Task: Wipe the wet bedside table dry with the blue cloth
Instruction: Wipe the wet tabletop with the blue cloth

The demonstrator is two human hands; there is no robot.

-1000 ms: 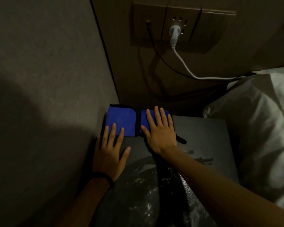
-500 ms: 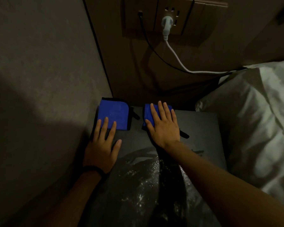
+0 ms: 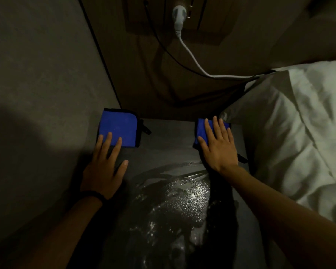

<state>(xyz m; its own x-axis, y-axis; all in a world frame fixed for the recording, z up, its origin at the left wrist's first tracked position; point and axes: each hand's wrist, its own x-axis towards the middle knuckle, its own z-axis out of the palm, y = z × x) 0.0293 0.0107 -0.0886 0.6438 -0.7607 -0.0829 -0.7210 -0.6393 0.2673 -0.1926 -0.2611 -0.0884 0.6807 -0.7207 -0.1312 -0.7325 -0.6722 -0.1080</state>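
The dark bedside table (image 3: 169, 144) has a glistening wet patch (image 3: 178, 202) in its middle and front. Two folded blue cloths with black edging lie at its back. My left hand (image 3: 105, 167) lies flat with its fingertips on the near edge of the left blue cloth (image 3: 117, 126), which sits in the back left corner. My right hand (image 3: 217, 144) presses flat on the right blue cloth (image 3: 202, 129) near the back right corner, covering most of it.
A grey wall (image 3: 47, 94) borders the table on the left. A white pillow and bedding (image 3: 299, 133) press against the right edge. Behind, a white plug (image 3: 179, 13) with a white cable and a black cable hang from a wall socket.
My right hand has slid its cloth to the right along the table's back, away from the left cloth. The left hand stays on the left cloth. The view has tilted downward.
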